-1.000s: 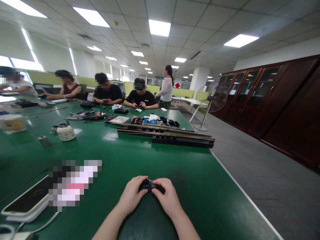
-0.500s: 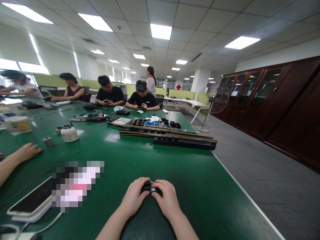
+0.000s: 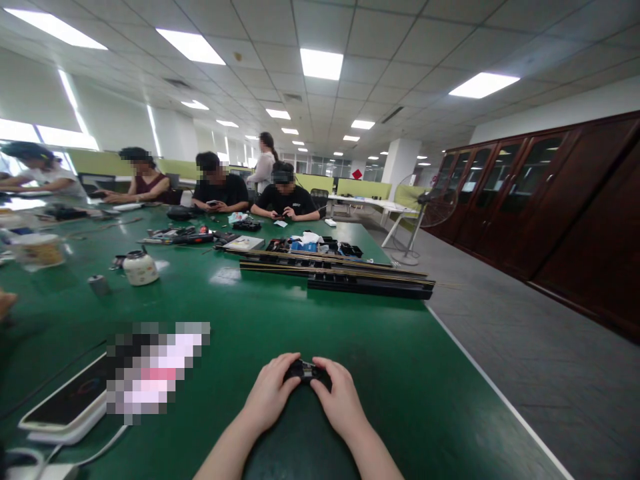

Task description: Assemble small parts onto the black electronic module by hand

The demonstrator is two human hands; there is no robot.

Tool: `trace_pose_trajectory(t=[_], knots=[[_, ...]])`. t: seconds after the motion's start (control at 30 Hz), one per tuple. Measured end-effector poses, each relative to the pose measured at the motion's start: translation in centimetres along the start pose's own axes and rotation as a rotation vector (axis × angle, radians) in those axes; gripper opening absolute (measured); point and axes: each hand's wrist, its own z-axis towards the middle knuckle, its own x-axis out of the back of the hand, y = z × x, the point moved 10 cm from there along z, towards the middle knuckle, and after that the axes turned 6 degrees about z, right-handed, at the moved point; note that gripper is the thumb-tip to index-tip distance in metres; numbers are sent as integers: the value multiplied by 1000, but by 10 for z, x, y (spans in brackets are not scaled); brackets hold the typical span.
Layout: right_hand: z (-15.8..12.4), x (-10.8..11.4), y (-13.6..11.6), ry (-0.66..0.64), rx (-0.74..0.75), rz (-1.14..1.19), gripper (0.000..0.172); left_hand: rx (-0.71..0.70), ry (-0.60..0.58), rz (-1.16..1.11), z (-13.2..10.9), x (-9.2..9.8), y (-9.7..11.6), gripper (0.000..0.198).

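Observation:
Both of my hands rest low on the green table, close together. My left hand and my right hand pinch a small black part between their fingertips, each from its own side. The fingers of both hands are curled around it, so most of the part is hidden. The part sits right at the table surface, near the front edge.
A white phone on a charger lies at the left front with a cable. Long black rails cross the table's middle. A white pot and small tools stand farther left. Several people sit at the far end; one stands.
My hands and the black part stay almost still. A co-worker's arm that reached in at the left has pulled back to the frame's edge. The standing person has walked left.

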Motion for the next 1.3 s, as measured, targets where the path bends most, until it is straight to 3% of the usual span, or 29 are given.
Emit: trace_pose_trajectory(t=[0.67, 0.97, 1.3], knots=[[0, 2, -1, 22, -4, -39, 26, -24, 19, 45, -2, 2, 4, 34], [0, 3, -3, 30, 17, -33, 15, -42, 31, 53, -2, 1, 5, 33], [-1, 5, -6, 23, -1, -43, 23, -40, 20, 65, -2, -1, 3, 34]])
